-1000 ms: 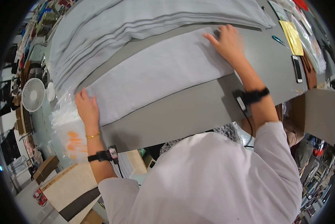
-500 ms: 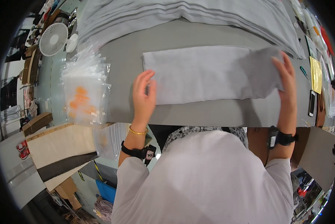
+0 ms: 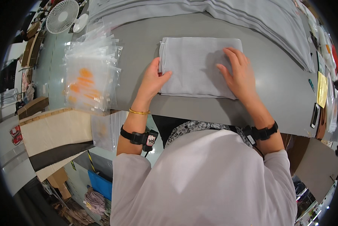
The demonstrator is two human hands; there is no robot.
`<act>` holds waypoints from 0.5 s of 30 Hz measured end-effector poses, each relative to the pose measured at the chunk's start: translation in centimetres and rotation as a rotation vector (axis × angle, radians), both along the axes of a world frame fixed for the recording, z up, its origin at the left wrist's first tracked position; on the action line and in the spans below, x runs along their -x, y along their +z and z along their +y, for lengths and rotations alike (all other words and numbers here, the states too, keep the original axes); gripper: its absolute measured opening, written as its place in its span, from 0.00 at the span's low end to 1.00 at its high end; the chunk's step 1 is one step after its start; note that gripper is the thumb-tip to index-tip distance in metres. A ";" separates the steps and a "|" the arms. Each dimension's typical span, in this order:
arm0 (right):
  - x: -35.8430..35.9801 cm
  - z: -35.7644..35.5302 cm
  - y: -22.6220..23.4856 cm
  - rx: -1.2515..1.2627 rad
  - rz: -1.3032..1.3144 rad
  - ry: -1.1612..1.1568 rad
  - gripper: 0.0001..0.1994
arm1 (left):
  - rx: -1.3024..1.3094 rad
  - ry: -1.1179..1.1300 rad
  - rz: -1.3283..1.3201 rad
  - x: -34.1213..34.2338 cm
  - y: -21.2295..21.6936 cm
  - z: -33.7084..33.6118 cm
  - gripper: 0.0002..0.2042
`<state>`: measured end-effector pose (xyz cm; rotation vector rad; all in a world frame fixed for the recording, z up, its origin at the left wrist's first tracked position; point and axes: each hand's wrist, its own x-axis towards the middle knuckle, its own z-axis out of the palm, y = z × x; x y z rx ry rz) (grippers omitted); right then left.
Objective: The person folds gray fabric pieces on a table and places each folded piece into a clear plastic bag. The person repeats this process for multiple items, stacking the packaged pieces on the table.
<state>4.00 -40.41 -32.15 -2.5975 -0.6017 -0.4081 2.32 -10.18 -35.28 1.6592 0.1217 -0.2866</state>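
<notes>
Cloth: a folded grey cloth (image 3: 197, 67) is lying flat on the grey worktop (image 3: 138, 41), just in front of the person, as a compact rectangle
Left hand: the left hand (image 3: 154, 79) is gripping the cloth's left edge, thumb on top and fingers tucked under the layers
Right hand: the right hand (image 3: 238, 71) is lying open, palm down, pressing on the right part of the cloth
Around: a pile of clear plastic bags (image 3: 91, 71) with orange marks is sitting just left of the left hand; a long stack of grey fabric (image 3: 229, 11) is running along the far side of the worktop; a white fan (image 3: 62, 16) is standing at the far left; a yellow sheet (image 3: 322, 88) and a dark phone (image 3: 315, 115) are lying at the right edge
In the way: nothing is lying between the hands and the cloth
Change: half a second earlier the cloth was stretching out much wider between the hands; now it is doubled over and narrower, and the hands are sitting closer together
</notes>
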 end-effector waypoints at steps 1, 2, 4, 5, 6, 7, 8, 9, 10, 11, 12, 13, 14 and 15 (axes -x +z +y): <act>0.4 -0.6 -0.5 0.030 -0.039 0.005 0.28 | -0.005 -0.006 -0.016 0.2 0.0 0.1 0.25; 0.7 -1.0 -1.0 0.043 -0.074 -0.001 0.29 | -0.014 0.003 -0.041 0.6 0.1 0.3 0.25; 0.9 -1.5 -1.5 0.120 -0.076 0.046 0.29 | -0.070 0.051 -0.108 1.6 0.6 0.6 0.25; 0.8 -1.7 -1.5 0.233 -0.077 0.100 0.28 | -0.115 0.091 -0.152 2.4 1.0 0.8 0.25; 0.4 -1.8 -1.4 0.003 0.013 0.055 0.27 | -0.163 0.121 -0.203 3.1 1.4 0.9 0.25; -0.2 -2.3 -1.1 -0.146 0.110 0.038 0.26 | -0.285 0.172 -0.266 3.6 1.7 0.9 0.23; -1.0 -2.9 -0.7 -0.302 0.261 -0.045 0.25 | -0.411 0.206 -0.327 4.2 1.9 0.8 0.21; -2.0 -3.5 -0.5 -0.212 0.154 0.021 0.24 | -0.558 0.277 -0.308 4.7 2.1 0.6 0.19; -3.3 -4.0 -0.4 -0.129 0.088 0.024 0.22 | -0.603 0.254 -0.359 5.0 2.1 0.4 0.17; -4.4 -4.3 -0.5 -0.069 -0.002 0.021 0.21 | -0.670 0.271 -0.337 5.1 2.1 0.0 0.15; -5.2 -4.3 -0.9 -0.086 0.050 0.019 0.18 | -0.723 0.266 -0.326 5.1 2.0 -0.4 0.12; -5.9 -4.3 -1.2 -0.068 0.013 0.029 0.18 | -0.768 0.273 -0.344 5.0 1.9 -0.7 0.11; -6.6 -4.4 -1.6 -0.048 -0.022 0.035 0.17 | -0.799 0.254 -0.370 4.8 1.9 -1.0 0.11; -7.1 -4.3 -2.0 -0.012 -0.053 0.055 0.17 | -0.830 0.234 -0.437 4.6 1.8 -1.1 0.10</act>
